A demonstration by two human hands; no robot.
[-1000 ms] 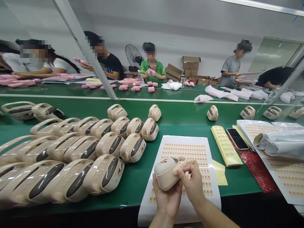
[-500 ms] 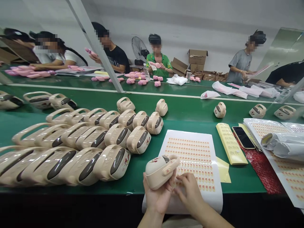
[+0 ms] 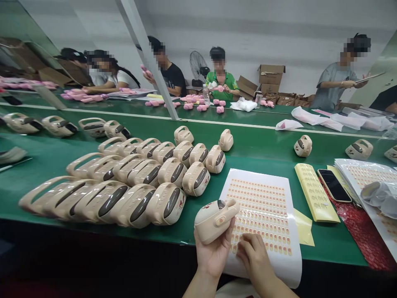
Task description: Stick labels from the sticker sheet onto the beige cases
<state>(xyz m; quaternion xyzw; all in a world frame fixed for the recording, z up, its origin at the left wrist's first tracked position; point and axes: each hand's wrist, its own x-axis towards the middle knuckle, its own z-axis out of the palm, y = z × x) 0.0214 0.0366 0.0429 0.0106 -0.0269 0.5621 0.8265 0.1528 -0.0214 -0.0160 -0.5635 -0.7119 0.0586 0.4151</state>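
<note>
My left hand is wrapped round a beige rounded plastic device with a carry handle, a dark panel and a small red print; an oval sticker shows on its handle side. Close by on the right, my right hand has its fingers curled together over the lower left part of a white sticker sheet. Whatever its fingertips hold is too small to make out. Rows of oval orange-and-white stickers cover the sheet, whose lower end hangs over the table edge.
Several similar beige devices stand in rows on the green table at left. To the right lie a yellow sticker strip, a phone, red bubble wrap and more sheets. Co-workers sit behind a slanted metal post.
The view has swung left, so things appear further right. My right hand has moved down and away from the device, towards the sheet. My left hand still holds the device.
</note>
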